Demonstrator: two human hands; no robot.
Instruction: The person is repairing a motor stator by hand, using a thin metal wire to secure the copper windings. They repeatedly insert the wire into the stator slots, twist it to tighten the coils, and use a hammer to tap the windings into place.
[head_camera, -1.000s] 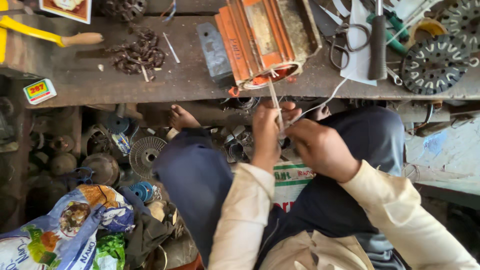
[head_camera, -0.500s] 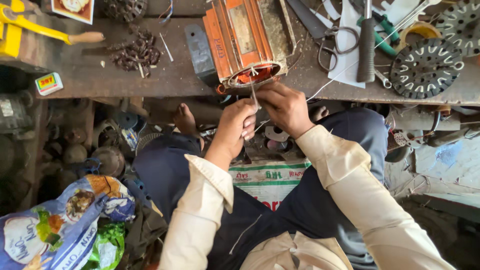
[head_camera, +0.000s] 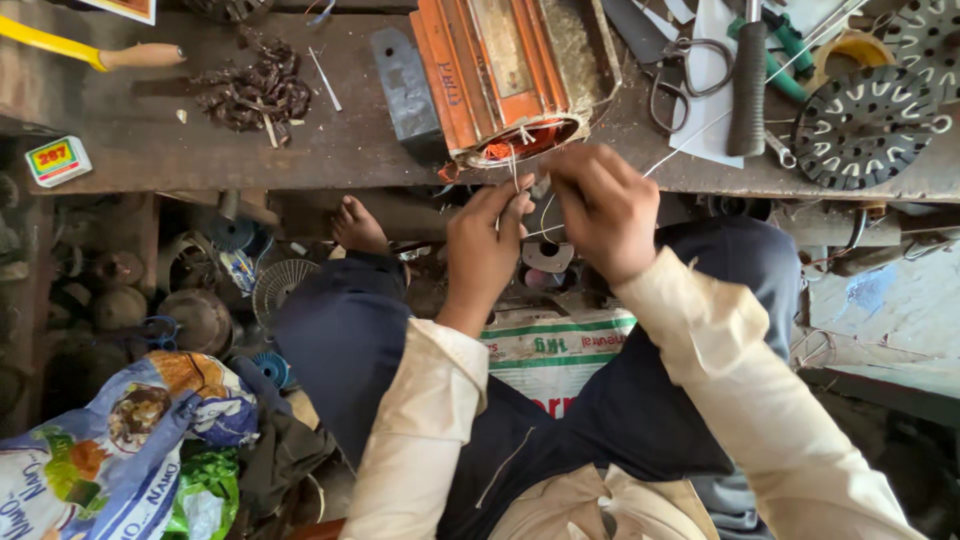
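**One head view, looking straight down**

We see from a single head-worn camera, facing steeply down past our lap to the workbench (head_camera: 300, 150) edge. Our hands sit close, mid-frame; the floor clutter lies farther below. No second view shares the scene.

Both hands raised together, left (head_camera: 487, 240) pinching, right (head_camera: 602, 205) curled

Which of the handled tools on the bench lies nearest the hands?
The black-handled tool, upright just beyond the right hand; the scissors sit further back, the wooden-handled one far left.
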